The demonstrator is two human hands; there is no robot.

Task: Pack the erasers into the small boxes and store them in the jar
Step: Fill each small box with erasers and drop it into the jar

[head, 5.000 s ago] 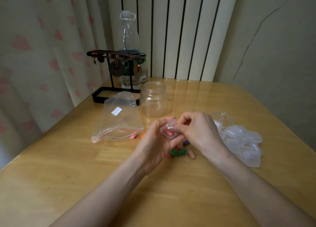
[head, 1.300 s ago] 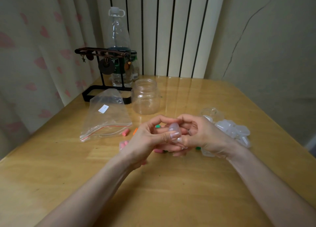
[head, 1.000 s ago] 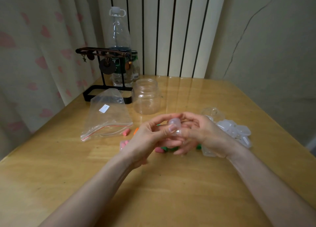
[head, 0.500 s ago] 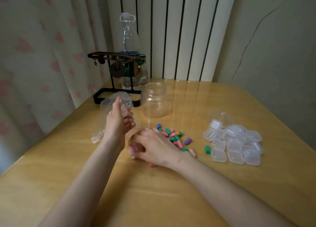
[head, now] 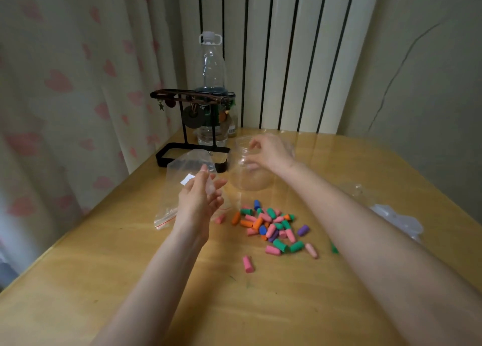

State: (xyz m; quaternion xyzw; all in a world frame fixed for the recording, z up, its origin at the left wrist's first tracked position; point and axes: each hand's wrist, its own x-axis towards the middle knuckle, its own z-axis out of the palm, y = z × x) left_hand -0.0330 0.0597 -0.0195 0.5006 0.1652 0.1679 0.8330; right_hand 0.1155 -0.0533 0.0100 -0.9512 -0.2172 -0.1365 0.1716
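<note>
Wooden tabletop (head: 130, 280) carries a loose heap of coloured cone-shaped rubber erasers (head: 268, 225), unboxed. We record the left hand (head: 199, 202) pinching one small clear plastic box (head: 210, 186) beside the clear plastic jar (head: 247, 178). The right hand (head: 270, 150) curls at the jar's rim; we cannot tell whether it clasps it.

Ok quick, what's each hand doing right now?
Left hand: pinches a small clear box.
Right hand: fingers curled round the jar near its rim, gripping it.
</note>
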